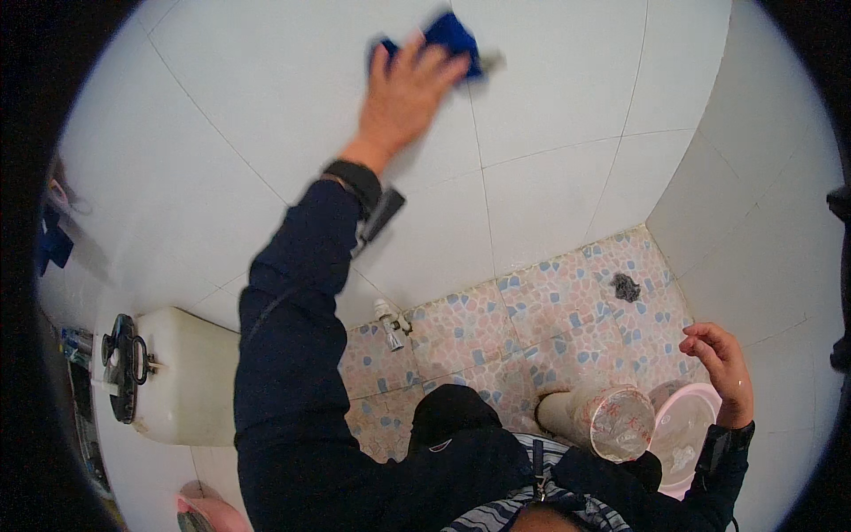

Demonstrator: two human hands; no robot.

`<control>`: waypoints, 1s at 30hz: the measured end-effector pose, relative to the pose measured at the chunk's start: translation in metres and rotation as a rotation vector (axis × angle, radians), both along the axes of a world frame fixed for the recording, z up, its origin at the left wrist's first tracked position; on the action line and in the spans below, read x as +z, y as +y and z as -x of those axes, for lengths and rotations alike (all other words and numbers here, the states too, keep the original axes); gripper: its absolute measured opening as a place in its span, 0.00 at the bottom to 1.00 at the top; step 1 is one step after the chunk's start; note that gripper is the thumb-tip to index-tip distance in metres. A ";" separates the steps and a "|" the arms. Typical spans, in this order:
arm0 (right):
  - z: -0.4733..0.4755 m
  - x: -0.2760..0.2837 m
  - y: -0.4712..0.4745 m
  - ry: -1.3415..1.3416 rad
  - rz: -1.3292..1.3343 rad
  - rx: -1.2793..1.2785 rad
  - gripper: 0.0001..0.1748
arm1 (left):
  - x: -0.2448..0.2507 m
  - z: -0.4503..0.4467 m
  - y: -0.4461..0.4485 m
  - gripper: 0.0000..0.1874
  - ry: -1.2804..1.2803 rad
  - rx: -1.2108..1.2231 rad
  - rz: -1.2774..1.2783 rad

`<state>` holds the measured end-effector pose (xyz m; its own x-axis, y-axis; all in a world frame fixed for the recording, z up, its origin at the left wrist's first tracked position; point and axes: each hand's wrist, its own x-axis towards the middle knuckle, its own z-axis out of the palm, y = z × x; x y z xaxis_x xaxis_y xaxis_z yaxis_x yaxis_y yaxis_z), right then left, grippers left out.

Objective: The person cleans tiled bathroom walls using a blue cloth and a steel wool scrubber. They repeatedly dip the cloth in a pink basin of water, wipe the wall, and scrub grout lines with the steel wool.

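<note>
My left hand [405, 93] reaches up to the white tiled wall [552, 100], its fingers spread over a dark blue cloth [455, 43]. The cloth is bunched beneath the fingers, and motion blurs both. A small pale patch, too blurred to name, shows at the cloth's right edge. Off to the right, my right hand [721, 366] is raised near the side wall [758, 219], holding nothing, with its fingers loosely bent and apart. Below it are a pink plastic basin [705, 405] and a cylindrical bin with a clear plastic liner [621, 425].
A metal valve [392, 326] juts from the wall's foot. The floor [465, 326] has pebble-patterned tiles, with a dark grey clump [625, 287] near the corner. At left stands a cream plastic tank [186, 379] with a black fitting [123, 369]. Another pink container [213, 512] lies lower left.
</note>
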<state>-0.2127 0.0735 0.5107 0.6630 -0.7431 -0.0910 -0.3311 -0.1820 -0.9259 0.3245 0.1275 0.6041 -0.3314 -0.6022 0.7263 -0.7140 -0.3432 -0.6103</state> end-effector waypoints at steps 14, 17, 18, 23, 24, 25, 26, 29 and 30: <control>0.031 0.001 0.021 -0.020 -0.097 -0.029 0.11 | -0.113 0.062 0.003 0.10 0.357 -0.412 -0.390; 0.031 -0.006 0.012 -0.073 -0.102 -0.006 0.11 | 0.021 0.054 0.000 0.09 0.235 -0.555 0.105; 0.029 -0.007 0.010 -0.066 -0.087 0.003 0.11 | 0.062 0.041 0.004 0.09 0.141 -0.530 0.253; -0.001 -0.012 0.008 -0.048 -0.101 0.053 0.11 | 0.157 -0.025 0.035 0.25 0.138 -0.104 0.292; -0.002 -0.013 0.009 -0.027 -0.088 0.053 0.11 | 0.144 -0.031 0.046 0.26 0.156 -0.048 0.151; 0.001 -0.016 0.007 -0.010 -0.087 0.044 0.11 | 0.127 -0.034 0.053 0.28 0.174 -0.006 0.013; 0.004 -0.020 0.005 0.007 -0.084 0.032 0.11 | 0.107 -0.038 0.059 0.29 0.192 0.031 -0.125; 0.011 -0.033 0.002 0.014 -0.095 0.008 0.11 | -0.009 -0.057 0.092 0.22 -0.054 0.063 -0.211; 0.015 -0.037 0.000 0.008 -0.097 0.009 0.11 | -0.041 -0.059 0.108 0.24 -0.040 0.097 -0.349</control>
<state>-0.2274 0.0731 0.4733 0.6684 -0.7246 -0.1679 -0.3377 -0.0945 -0.9365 0.3836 0.2358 0.5636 -0.2845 -0.8415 0.4594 -0.6615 -0.1745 -0.7293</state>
